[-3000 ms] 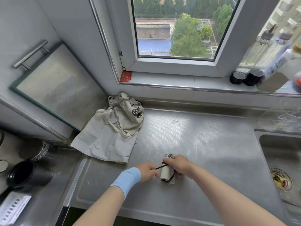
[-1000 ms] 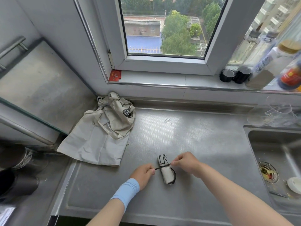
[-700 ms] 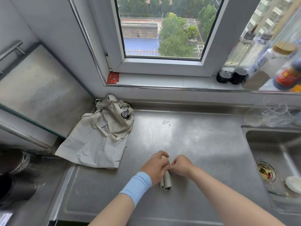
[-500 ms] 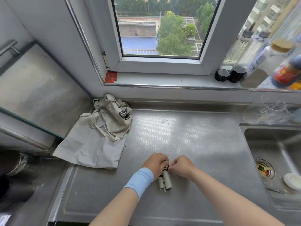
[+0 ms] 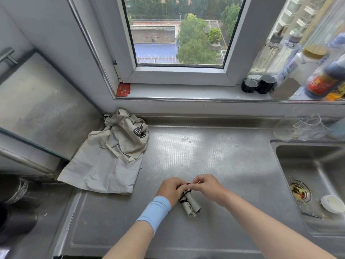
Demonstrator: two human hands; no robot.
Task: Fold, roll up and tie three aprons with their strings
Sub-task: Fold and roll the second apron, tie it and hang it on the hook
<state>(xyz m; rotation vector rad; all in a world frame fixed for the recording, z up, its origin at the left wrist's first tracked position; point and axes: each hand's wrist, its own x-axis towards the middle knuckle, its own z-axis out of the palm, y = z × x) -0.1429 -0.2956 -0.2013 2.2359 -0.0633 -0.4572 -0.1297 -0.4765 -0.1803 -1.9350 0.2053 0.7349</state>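
A small rolled beige apron (image 5: 190,204) lies on the steel counter (image 5: 214,161), wrapped by a dark string (image 5: 183,196). My left hand (image 5: 170,188), with a light blue wristband, and my right hand (image 5: 207,186) meet over the roll's far end. Both pinch the string ends there with curled fingers. A heap of loose beige aprons (image 5: 113,152) with a black utensil print lies at the back left, against the wall.
A sink (image 5: 313,176) with food scraps at its drain and a white lid lies to the right. Clear glasses (image 5: 306,126) stand behind it. Bottles (image 5: 291,68) line the window sill. Dark pots (image 5: 16,202) sit at the far left.
Three seconds ago the hands pulled the string ends apart over the roll. They have since come together at the roll's far end. The roll now looks folded double.
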